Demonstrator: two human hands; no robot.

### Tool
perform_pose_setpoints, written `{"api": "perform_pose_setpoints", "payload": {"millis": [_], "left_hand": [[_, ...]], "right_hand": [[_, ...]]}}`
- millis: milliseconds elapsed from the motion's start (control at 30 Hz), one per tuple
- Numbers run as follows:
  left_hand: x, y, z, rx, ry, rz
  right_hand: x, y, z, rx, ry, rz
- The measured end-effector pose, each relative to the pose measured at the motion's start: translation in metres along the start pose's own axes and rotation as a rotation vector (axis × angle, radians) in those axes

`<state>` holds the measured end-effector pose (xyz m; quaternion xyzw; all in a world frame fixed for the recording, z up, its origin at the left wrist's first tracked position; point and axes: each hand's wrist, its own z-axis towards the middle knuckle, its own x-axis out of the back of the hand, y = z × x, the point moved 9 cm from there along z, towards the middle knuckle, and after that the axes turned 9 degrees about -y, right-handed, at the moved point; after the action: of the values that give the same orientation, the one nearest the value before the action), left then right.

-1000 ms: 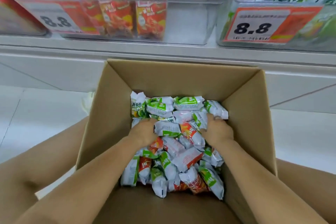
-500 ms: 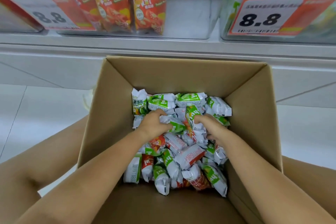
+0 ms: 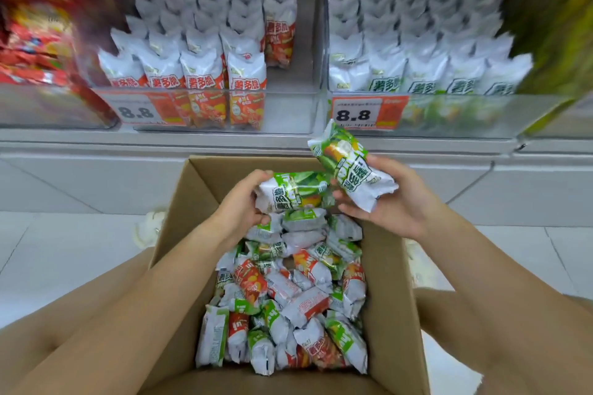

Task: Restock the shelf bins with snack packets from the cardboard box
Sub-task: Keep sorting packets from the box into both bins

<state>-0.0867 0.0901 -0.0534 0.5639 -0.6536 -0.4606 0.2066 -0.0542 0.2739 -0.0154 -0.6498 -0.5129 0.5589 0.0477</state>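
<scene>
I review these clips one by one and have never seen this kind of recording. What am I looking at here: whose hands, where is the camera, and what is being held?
No machine here: a person works with bare hands, filmed by one wide camera worn on the head, looking forward and down. The left hand has a grip on a green snack packet; the right hand holds another green packet. Below them is an open cardboard box holding mixed green and orange packets. Ahead are clear shelf bins: the orange-packet bin, partly filled, and the green-packet bin, both with 8.8 price tags.
</scene>
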Motion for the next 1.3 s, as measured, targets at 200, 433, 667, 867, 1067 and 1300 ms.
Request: {"api": "perform_pose_setpoints", "payload": {"millis": [200,433,667,867,1067,1300], "left_hand": [[-0.070,0.042,-0.025,-0.023,-0.304,-0.235],[-0.109,0.063,-0.039,0.001,-0.451,-0.458],[-0.143,0.079,-0.041,-0.045,-0.434,-0.424],[-0.155,0.090,-0.036,-0.056,-0.371,-0.415],[-0.166,0.115,-0.032,-0.132,-0.313,-0.405],[-0.187,0.149,-0.014,-0.267,-0.249,-0.148]], "right_hand": [[-0.027,-0.047,-0.043,0.183,-0.035,-0.017],[-0.016,-0.070,-0.068,0.325,0.130,0.174],[-0.010,-0.078,-0.090,0.409,0.150,0.227],[0.002,-0.106,-0.105,0.552,0.219,0.208],[0.012,-0.111,-0.108,0.558,0.295,0.245],[0.064,-0.130,-0.148,0.724,0.628,0.126]]}}
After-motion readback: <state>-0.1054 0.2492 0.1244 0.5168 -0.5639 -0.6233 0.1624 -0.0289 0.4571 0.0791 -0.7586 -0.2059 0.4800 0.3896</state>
